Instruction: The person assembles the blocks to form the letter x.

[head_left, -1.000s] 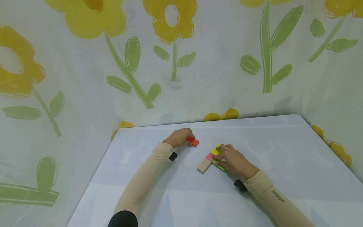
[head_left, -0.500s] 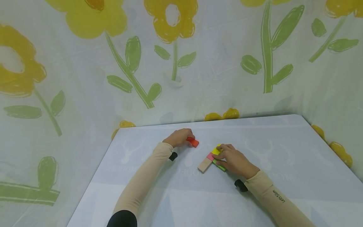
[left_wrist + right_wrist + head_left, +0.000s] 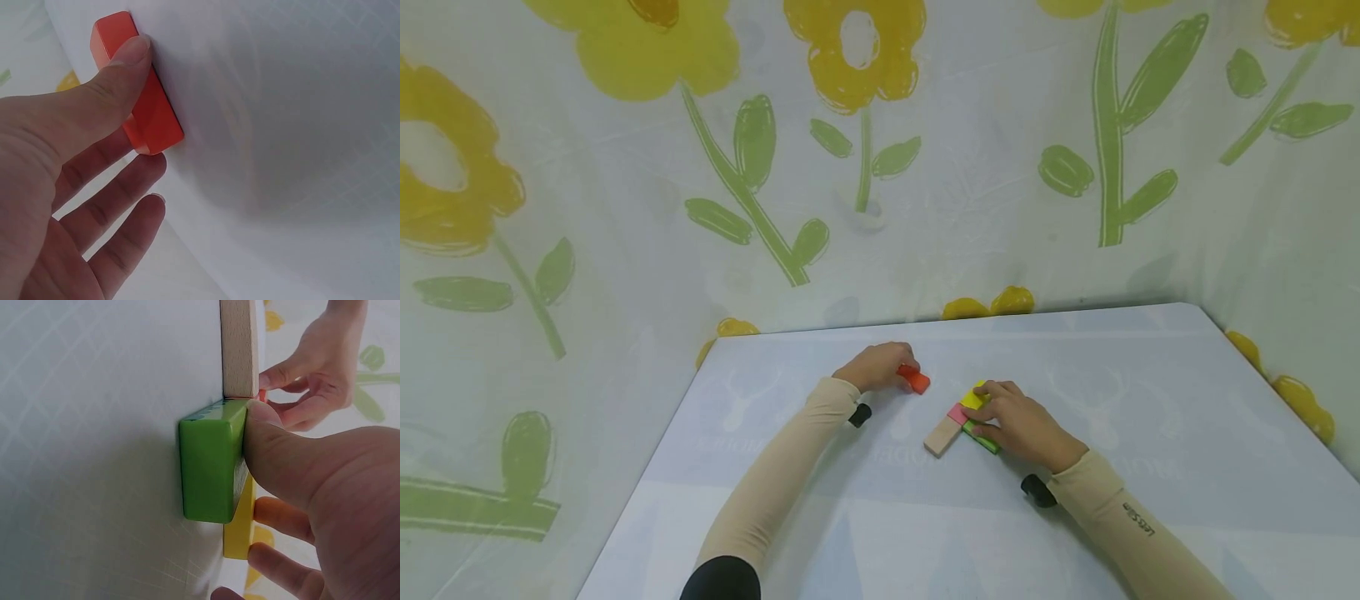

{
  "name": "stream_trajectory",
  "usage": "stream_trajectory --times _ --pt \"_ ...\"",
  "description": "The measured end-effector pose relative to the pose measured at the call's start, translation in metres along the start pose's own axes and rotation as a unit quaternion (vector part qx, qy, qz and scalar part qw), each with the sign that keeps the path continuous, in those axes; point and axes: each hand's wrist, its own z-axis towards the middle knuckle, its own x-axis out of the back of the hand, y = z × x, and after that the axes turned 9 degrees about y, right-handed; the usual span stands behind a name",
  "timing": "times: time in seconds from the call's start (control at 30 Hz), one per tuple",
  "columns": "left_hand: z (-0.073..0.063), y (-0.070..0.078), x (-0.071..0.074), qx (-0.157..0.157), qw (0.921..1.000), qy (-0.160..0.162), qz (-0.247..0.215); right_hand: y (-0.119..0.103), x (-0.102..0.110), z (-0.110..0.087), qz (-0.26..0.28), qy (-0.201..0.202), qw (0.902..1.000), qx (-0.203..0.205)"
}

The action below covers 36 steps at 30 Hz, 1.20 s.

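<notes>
My left hand (image 3: 877, 367) pinches a red rectangular block (image 3: 142, 87) between thumb and fingers, just above or on the tabletop; which of the two I cannot tell. To its right lies a group of blocks: a plain wooden block (image 3: 942, 437), a pink block (image 3: 957, 413), a yellow block (image 3: 973, 400) and a green block (image 3: 207, 469) branching off at an angle. My right hand (image 3: 1026, 427) rests on this group. In the right wrist view its thumb lies on the green block and its fingertips touch the yellow block (image 3: 238, 540). Part of the green block's top is covered.
A pale patterned tabletop (image 3: 820, 533) carries the blocks, which lie toward its far side. Behind it hangs a white cloth (image 3: 970, 208) printed with yellow flowers. Each wrist wears a black band piece, such as the right one (image 3: 1038, 491).
My left hand has shifted slightly to the right and nearer with the red block. My right hand stays on the block group, which looks unmoved.
</notes>
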Motion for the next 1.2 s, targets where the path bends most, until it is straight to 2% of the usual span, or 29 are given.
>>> stream_trajectory --times 1.2 --pt "-0.0036 0.0088 -0.0043 -0.03 0.9994 -0.001 0.017 -0.0054 0.0031 0.0 -0.012 -0.009 0.9998 -0.011"
